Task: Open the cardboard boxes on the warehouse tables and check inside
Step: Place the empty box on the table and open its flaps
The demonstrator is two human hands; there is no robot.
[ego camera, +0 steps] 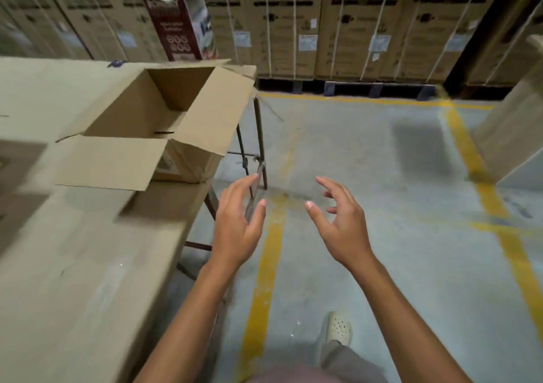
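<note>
The cardboard box sits at the far right corner of the bench, its flaps spread wide. A taller maroon carton stands open behind it, near the far edge. Past the bench's right edge, over the floor, the left grip and right grip hang loosely spread, holding nothing.

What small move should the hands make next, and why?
Probably bring the left hand to the tall printed box and tilt it toward the camera. Both hands are empty over the floor, the right hand too. The brown box stands open and what shows inside looks bare, but the tall printed box, flaps also open, cannot be seen into from here.
</note>
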